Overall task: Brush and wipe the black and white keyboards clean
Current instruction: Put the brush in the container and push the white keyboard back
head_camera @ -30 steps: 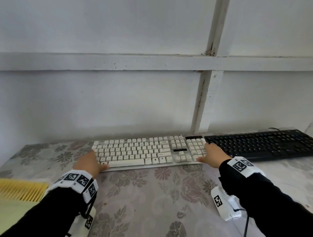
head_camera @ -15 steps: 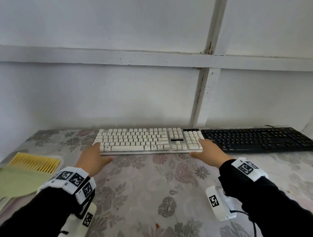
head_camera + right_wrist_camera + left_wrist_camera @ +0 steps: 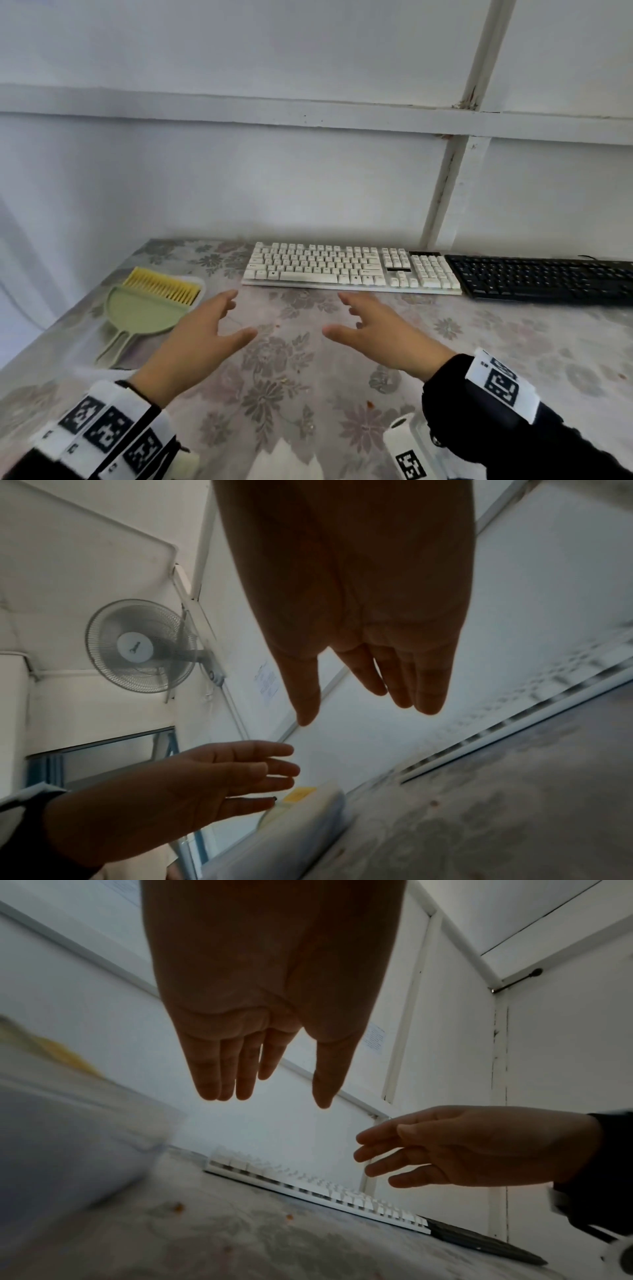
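Observation:
The white keyboard [image 3: 349,269] lies along the back of the table, with the black keyboard [image 3: 544,279] end to end at its right. Both show again in the left wrist view, white keyboard [image 3: 318,1191] and black keyboard [image 3: 479,1241]. A yellow brush [image 3: 162,284] rests in a green dustpan [image 3: 137,315] at the left. My left hand [image 3: 219,322] and right hand [image 3: 356,320] hover above the table, short of the white keyboard, fingers spread and holding nothing. The wrist views show each palm empty: left hand [image 3: 263,1069], right hand [image 3: 363,685].
The table wears a floral cloth [image 3: 308,377] dotted with small orange crumbs [image 3: 370,405]. A white wall [image 3: 239,178] stands right behind the keyboards. A white folded thing [image 3: 284,462] lies at the near edge. A wall fan [image 3: 140,646] hangs high up.
Both hands have let go of the white keyboard's ends and drawn back toward me, now open above the table. The view has swung left, showing the brush and dustpan fully.

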